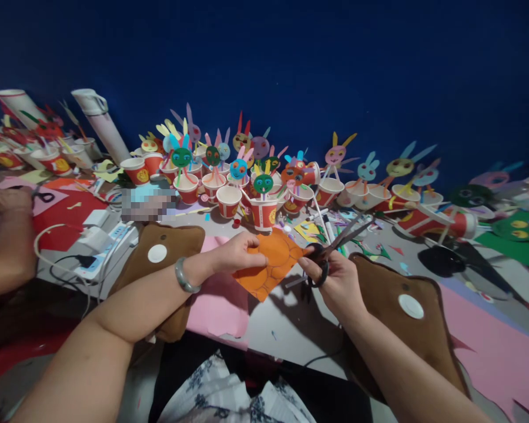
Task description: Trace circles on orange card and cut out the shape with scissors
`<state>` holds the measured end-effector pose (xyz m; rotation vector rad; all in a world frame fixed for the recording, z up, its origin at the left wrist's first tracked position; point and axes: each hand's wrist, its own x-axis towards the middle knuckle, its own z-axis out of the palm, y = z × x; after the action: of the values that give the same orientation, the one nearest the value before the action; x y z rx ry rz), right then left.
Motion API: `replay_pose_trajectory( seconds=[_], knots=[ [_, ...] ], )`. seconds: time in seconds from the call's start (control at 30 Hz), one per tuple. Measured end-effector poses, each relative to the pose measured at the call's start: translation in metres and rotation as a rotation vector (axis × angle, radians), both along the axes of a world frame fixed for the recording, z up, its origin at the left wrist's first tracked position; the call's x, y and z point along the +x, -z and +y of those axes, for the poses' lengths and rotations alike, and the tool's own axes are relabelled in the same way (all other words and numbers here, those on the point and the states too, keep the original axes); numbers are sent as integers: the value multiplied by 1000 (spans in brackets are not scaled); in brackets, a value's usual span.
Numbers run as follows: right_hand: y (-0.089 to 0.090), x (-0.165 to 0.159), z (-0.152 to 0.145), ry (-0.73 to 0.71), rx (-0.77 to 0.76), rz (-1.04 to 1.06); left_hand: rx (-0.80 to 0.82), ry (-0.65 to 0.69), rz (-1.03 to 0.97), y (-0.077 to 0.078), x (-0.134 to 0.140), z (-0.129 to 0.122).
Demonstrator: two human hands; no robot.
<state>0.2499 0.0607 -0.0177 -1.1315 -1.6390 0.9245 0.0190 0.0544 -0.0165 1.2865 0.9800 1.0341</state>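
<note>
Orange paper (267, 279) is hanging between your two hands, over the table (273, 341), on your side of the red-and-white cup (265, 220) that is holding a green rabbit face (263, 183) with yellow ears. Curved dark outlines are running across the sheet. Your left hand (240, 254), nearer you than that cup and left of it, is pinching the paper between thumb and fingers. Your right hand (339, 279), nearer you and right of the cup, is gripping black-handled scissors (318, 275); its thumb and a fingertip are making a narrow pinch at the paper's right corner, and the blades are pointing away from you.

Pink paper (223, 305) is lying left of the cup, toward you. One brown cushion (180, 238) is resting farther to its left, and another brown cushion (374, 282) is resting to its right. Paper scraps (372, 238) are lying right of the cup. A white power strip (108, 252) is lying well left of it, and a co-worker's arm (13, 252) is extending farther left.
</note>
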Motion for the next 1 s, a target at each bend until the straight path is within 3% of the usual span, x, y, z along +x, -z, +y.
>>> replay_pose_trajectory(
  seconds=[0.1, 0.17, 0.4, 0.53, 0.77, 0.9, 1.0],
  knots=[
    [0, 0, 0, -5, -33, 66, 65, 110, 125, 1, -1, -2],
    [3, 0, 1, -3, -32, 93, 102, 107, 149, 0, -1, -1],
    [6, 0, -1, -25, -47, 89, 50, 255, 70, -1, 0, -2],
    [1, -1, -2, -43, -42, 31, -3, 163, 15, -2, 2, -5],
    [-1, -1, -3, -225, 7, -190, 6, -217, -199, -13, 3, 1],
    [-3, -5, -4, -233, -44, -368, -7, -293, -186, -16, 4, 1],
    [-3, -7, -3, -217, -74, -427, -19, -268, -174, -17, 5, -1]
  ],
)
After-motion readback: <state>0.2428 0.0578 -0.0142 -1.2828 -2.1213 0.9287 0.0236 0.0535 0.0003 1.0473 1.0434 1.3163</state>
